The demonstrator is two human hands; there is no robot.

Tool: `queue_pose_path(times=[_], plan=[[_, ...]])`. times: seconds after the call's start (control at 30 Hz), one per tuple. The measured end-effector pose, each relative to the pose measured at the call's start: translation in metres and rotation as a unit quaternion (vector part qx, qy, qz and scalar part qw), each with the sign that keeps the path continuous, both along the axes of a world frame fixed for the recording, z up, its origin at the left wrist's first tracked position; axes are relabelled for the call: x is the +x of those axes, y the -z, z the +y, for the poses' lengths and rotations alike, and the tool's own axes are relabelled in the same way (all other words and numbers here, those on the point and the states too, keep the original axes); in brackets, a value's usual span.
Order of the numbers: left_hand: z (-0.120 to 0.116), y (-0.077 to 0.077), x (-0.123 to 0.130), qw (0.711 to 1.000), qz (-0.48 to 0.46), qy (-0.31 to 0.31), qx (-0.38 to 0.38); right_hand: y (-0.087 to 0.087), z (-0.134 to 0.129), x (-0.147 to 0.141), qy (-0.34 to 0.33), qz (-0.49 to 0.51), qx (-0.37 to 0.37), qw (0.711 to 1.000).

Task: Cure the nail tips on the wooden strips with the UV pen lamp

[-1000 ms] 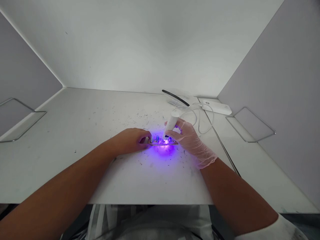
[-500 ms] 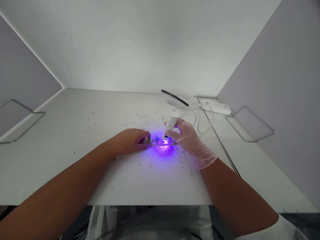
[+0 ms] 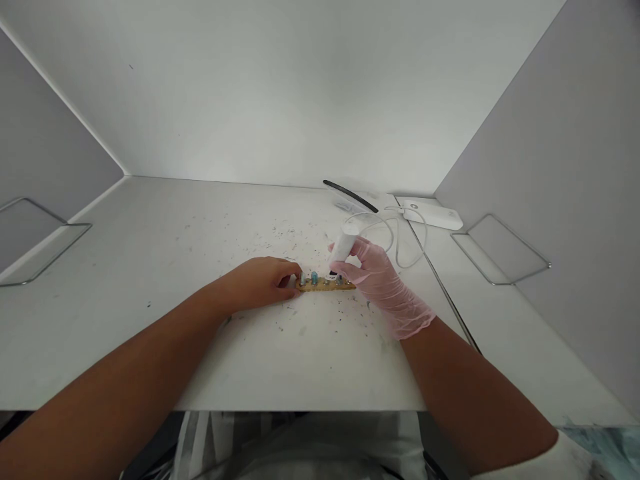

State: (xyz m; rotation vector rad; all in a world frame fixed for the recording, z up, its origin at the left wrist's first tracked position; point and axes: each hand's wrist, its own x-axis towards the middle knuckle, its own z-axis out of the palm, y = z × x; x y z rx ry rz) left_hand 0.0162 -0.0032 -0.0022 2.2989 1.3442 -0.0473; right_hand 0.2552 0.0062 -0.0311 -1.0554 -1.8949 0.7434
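Note:
A narrow tan strip (image 3: 320, 287) lies on the white table with several small pieces standing along it, among them a blue one (image 3: 315, 277). Its left end is pinched between the thumb and fingers of my bare left hand (image 3: 265, 281). In a thin pink glove, my right hand (image 3: 367, 267) is wrapped round a small white handheld lamp (image 3: 345, 244). The lamp tilts down over the middle-right of the strip, its head just above the pieces. No light shows from it. Part of the strip's right end is hidden by my right hand.
Behind my right hand, a white cable (image 3: 399, 243) loops near a white oblong device (image 3: 433, 215). A black-edged clear object (image 3: 350, 195) leans at the back. Wire frames (image 3: 500, 250) stand at both sides. Dark specks dot the table (image 3: 240, 360) around the strip.
The violet glow under the lamp has gone out, so the strip and its pieces show in their own colours. Both hands have stayed in place.

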Motion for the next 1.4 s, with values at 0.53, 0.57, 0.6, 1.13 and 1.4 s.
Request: queue_pose_path(times=[0.53,0.57,0.6,1.13,1.4], plan=[[-0.001,0.001,0.000,1.000,0.003,-0.013,-0.003,-0.001,-0.001,0.000,0.004,0.004,-0.025,1.000],[-0.001,0.001,0.000,1.000,0.004,-0.013,-0.003,-0.001,-0.001,0.000,0.003,0.006,-0.026,1.000],[-0.001,0.001,0.000,1.000,0.005,-0.013,-0.003,-0.001,-0.002,0.000,0.002,0.006,-0.027,1.000],[-0.004,0.001,0.005,1.000,-0.010,-0.007,0.010,-0.015,-0.006,-0.002,0.023,0.006,-0.052,0.998],[-0.004,0.005,0.011,1.000,-0.019,-0.016,0.005,-0.017,-0.007,-0.002,0.013,0.009,-0.066,0.998]])
